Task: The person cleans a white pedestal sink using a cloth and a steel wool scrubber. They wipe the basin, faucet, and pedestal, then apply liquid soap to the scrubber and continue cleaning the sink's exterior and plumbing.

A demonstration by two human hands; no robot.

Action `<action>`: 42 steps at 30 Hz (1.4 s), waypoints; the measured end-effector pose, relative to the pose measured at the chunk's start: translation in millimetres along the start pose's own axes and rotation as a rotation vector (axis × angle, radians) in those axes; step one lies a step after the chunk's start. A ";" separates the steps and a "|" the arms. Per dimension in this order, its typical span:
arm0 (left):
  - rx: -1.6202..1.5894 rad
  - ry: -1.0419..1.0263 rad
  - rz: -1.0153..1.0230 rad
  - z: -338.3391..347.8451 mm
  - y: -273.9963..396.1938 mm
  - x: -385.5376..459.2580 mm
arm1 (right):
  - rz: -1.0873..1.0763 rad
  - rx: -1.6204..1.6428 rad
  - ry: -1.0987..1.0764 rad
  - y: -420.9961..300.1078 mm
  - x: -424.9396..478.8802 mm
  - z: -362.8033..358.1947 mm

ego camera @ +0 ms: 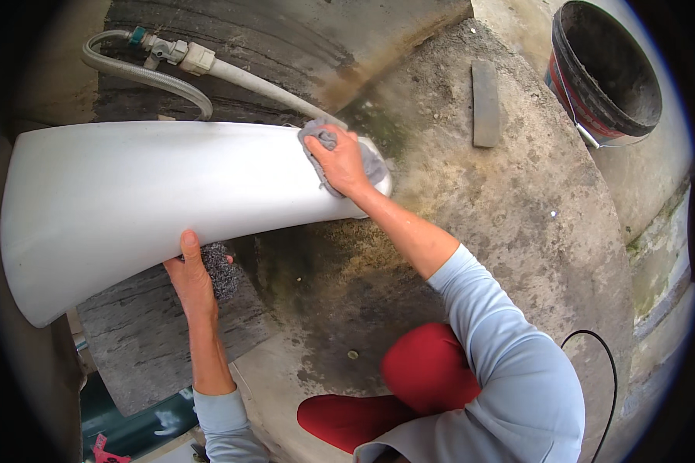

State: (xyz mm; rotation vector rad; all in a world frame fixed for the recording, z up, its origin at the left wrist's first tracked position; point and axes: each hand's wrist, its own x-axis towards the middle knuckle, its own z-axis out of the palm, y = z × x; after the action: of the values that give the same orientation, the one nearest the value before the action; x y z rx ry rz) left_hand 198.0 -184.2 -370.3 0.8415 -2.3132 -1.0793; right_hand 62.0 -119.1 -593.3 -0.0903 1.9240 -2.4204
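Note:
A glossy white pedestal [150, 191], which looks like the ceramic column of a washbasin, spans the left half in front of me. Near its narrower right end my right hand [340, 159] presses a bunched grey cloth [373, 164] onto the surface. Below the lower edge, my left hand [194, 266] has its thumb against the pedestal's side. A dark speckled scouring pad [223, 272] is held in that hand, its fingers mostly hidden behind pad and pedestal.
Behind the pedestal run a pipe [266, 87] with a valve [165, 51] and a braided hose [145, 75]. A dirty bucket [605, 75] stands at the upper right, near a flat grey strip [485, 104] on stained concrete [498, 202]. A grey tile [150, 347] lies below the pedestal.

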 end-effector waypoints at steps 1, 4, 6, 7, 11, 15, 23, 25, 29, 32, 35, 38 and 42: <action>0.022 -0.018 0.012 4.8 1.8 1.1 | 0.104 -0.004 -0.011 41.1 8.3 -13.1; 0.069 -0.061 0.014 5.4 -6.9 4.7 | 0.145 -0.375 0.139 112.4 19.1 -37.6; 0.078 -0.033 -0.025 7.2 -10.0 3.2 | 0.165 -0.455 0.114 117.7 9.5 -43.2; 0.079 -0.018 -0.037 5.4 -9.5 4.7 | 0.167 -0.465 0.105 114.2 -1.4 -42.2; 0.098 0.026 -0.027 2.2 -4.0 3.9 | 0.178 -0.393 0.009 126.3 -62.6 -61.8; 0.117 0.012 -0.007 1.3 -4.9 2.7 | 0.093 -0.392 0.028 126.5 -8.5 -45.6; 0.131 0.064 -0.043 -1.7 -7.7 2.7 | 0.127 -0.395 -0.127 152.6 -22.4 -65.2; 0.146 0.081 -0.034 2.1 -10.6 1.0 | 0.089 -0.440 -0.055 148.7 -8.6 -62.3; 0.126 0.015 -0.041 12.8 -8.9 4.1 | 0.100 -0.497 0.015 147.7 54.7 -53.4; 0.164 -0.003 -0.036 -8.8 -20.1 4.9 | 0.157 -0.469 -0.087 142.3 8.1 -58.9; 0.177 0.010 -0.009 -9.8 -20.5 6.0 | 0.168 -0.470 -0.138 131.1 1.3 -63.1; 0.155 0.014 -0.011 6.1 -11.9 6.6 | 0.093 -0.516 -0.047 141.2 38.9 -62.6; 0.176 -0.007 -0.050 -1.6 -22.5 4.9 | 0.212 -0.510 -0.121 140.0 21.4 -60.0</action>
State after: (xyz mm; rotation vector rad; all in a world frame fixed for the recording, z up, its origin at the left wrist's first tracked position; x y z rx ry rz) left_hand 203.0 -199.8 -386.6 0.9669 -2.4322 -0.9092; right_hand 36.3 -94.0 -742.9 -0.0456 2.3056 -1.7109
